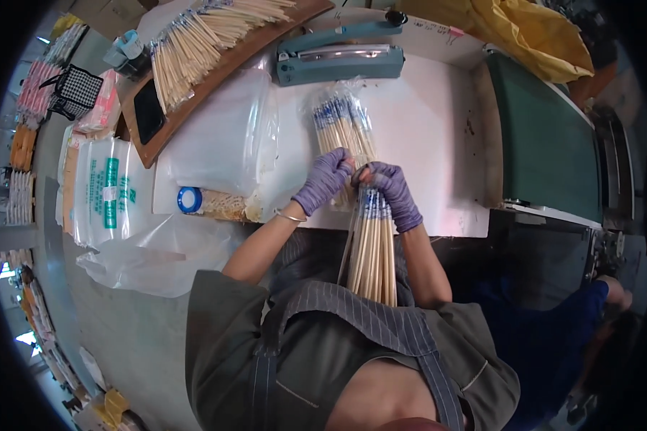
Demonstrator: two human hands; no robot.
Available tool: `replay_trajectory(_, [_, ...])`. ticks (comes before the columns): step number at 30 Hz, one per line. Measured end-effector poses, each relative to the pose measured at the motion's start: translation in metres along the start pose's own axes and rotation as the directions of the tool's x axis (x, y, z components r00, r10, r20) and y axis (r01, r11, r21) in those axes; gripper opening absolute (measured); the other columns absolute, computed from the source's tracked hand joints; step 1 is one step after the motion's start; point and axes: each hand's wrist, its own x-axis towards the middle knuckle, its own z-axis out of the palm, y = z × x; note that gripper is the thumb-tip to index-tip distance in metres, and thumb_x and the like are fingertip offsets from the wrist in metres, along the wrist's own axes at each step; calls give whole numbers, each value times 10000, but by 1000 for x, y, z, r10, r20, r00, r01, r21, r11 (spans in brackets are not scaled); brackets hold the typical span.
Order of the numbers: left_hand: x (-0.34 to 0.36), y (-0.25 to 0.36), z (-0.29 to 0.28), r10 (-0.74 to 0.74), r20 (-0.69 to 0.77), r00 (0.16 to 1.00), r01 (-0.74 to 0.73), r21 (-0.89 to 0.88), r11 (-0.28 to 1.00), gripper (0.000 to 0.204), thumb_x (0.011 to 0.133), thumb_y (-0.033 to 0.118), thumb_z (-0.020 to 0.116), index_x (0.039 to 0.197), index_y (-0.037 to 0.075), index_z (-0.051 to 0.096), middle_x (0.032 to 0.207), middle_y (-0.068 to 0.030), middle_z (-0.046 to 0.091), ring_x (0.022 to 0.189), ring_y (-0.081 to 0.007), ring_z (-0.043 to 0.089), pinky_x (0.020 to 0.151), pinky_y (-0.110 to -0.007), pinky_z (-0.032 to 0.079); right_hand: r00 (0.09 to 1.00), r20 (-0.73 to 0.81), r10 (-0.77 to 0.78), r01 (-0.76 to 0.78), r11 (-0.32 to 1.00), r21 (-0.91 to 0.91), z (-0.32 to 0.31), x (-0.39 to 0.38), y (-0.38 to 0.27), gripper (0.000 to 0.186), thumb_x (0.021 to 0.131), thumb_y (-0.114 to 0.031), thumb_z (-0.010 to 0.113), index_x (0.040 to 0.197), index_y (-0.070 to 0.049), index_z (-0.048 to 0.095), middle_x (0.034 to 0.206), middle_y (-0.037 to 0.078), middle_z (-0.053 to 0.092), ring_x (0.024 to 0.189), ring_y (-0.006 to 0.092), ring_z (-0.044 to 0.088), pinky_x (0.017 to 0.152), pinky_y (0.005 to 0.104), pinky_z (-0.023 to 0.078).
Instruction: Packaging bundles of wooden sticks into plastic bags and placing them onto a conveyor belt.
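Note:
Both of my hands wear purple striped gloves and meet over the table's front edge. A clear plastic bag of wrapped wooden chopsticks (374,248) hangs upright below them, against my apron, its blue-printed ends at the top. My right hand (393,190) is closed around the top of this bag. Beside it, my left hand (325,178) pinches with thumb and fingers at the bag's mouth; the exact grip is partly hidden. Just beyond my hands lies another clear bag of chopsticks (343,126) on the white table, its lower part behind my fingers.
A teal bar heat sealer (341,63) stands at the back. Loose chopsticks (194,54) and a black phone (149,111) rest on a brown board. Flat clear bags (216,144) and a blue tape roll (189,200) are left. A person in blue (539,330) is at right.

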Motion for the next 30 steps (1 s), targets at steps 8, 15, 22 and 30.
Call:
replay_trajectory(8, [-93, 73, -4, 391, 298, 871, -430, 76, 900, 187, 817, 238, 481, 802, 68, 557, 679, -119, 545, 624, -272, 555, 594, -350, 460, 944, -29, -328, 208, 663, -719, 55, -135, -3, 455, 734, -148, 595, 1124, -7, 407, 1037, 172, 487, 1016, 274, 476, 888, 354, 365])
replay_trajectory(15, [-96, 71, 20, -33, 238, 971, 108, -308, 945, 136, 835, 163, 486, 817, 36, 531, 665, -67, 546, 619, -129, 519, 589, -274, 432, 830, -383, -405, 113, 795, -595, 33, -75, 17, 146, 759, -104, 558, 719, -43, 432, 635, -26, 342, 586, 78, 322, 495, 238, 299])
replay_trajectory(22, [-188, -1, -46, 104, -645, 757, 230, 412, 882, 216, 773, 148, 510, 974, 67, 518, 946, -106, 524, 957, -266, 487, 800, -373, 403, 741, -27, -671, 197, 256, -946, 21, -24, -14, 318, 678, 1, 603, 977, -47, 508, 932, 59, 511, 804, 140, 488, 692, 271, 432])
replay_trajectory(30, [-334, -91, -277, 99, -995, 0, 656, 75, 751, 933, 619, 482, 683, 1263, -28, 240, 1189, -221, 383, 1091, -348, 366, 933, -422, 292, 783, 621, 39, 475, 606, -638, 233, -12, 87, 875, 599, -170, 729, 1315, -75, 234, 1287, 159, 308, 893, 219, 512, 728, 287, 457])
